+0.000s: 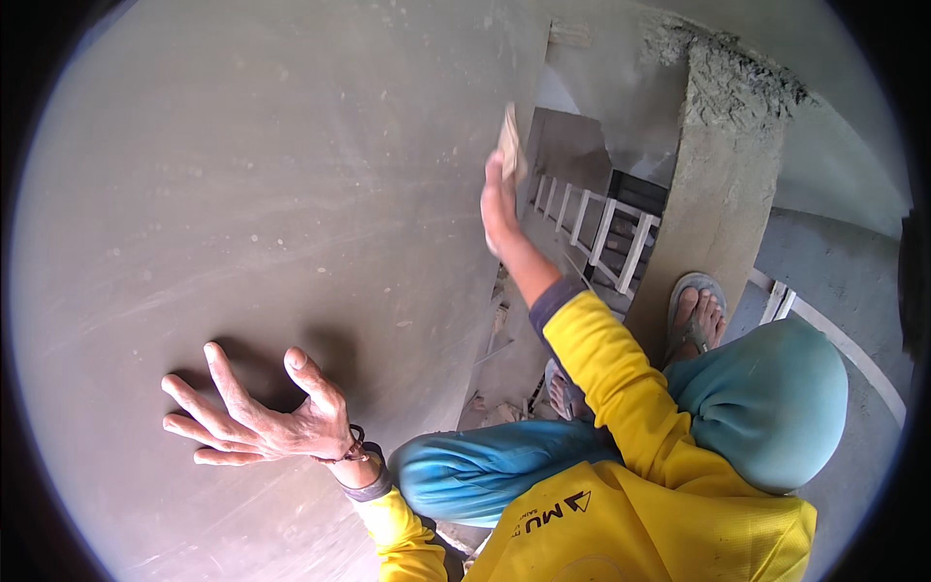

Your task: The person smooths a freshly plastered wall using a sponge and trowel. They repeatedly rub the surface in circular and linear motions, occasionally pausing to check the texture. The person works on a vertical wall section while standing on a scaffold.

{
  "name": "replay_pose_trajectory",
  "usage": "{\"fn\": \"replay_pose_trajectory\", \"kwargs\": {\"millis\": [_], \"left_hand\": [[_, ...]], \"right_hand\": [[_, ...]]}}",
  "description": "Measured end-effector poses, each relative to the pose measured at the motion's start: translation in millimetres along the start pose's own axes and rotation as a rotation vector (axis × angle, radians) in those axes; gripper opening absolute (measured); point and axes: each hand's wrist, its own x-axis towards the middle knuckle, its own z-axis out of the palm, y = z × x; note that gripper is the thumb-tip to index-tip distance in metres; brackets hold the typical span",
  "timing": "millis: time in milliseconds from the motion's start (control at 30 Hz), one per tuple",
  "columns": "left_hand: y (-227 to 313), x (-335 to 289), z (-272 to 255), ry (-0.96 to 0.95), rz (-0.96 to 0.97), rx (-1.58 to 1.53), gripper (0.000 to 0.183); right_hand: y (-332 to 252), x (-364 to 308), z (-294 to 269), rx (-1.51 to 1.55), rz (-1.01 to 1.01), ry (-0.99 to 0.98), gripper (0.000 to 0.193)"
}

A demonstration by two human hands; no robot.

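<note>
A broad grey plastered wall [291, 194] fills the left of the head view. My left hand [267, 417] is open, its fingers spread over the wall's lower part and casting a shadow there. Whether all its fingertips touch the surface, I cannot tell. Farther up, along the wall's right edge, my right hand [500, 209] is closed on a thin, pale folded sheet [511, 145]. The sheet stands on edge beside the wall's edge, and its inner part is hidden by my fingers. Slight blur covers this hand.
A white ladder [603, 238] lies beyond the wall's edge, lower down. My sandalled foot [693, 315] stands on a narrow grey ledge [718, 194], with rough broken mortar [727, 82] at its far end. Rubble [495, 407] lies below, between wall and legs.
</note>
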Motion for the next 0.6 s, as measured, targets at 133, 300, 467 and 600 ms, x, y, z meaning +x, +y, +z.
{"fn": "replay_pose_trajectory", "kwargs": {"millis": [133, 300, 467, 600], "left_hand": [[-11, -2, -6, -0.009, -0.030, 0.032, 0.066], [-3, -4, -2, -0.030, -0.006, 0.019, 0.067], [-8, -2, -6, -0.026, -0.004, 0.043, 0.066], [-13, -7, -7, -0.044, -0.006, 0.066, 0.066]], "right_hand": [[-14, -82, 36, -0.262, -0.566, -0.017, 0.067], [-61, 20, 21, -0.220, -0.457, 0.010, 0.073], [7, -45, 12, -0.140, -0.224, -0.068, 0.079], [-64, -32, 33, -0.527, -0.725, -0.220, 0.065]]}}
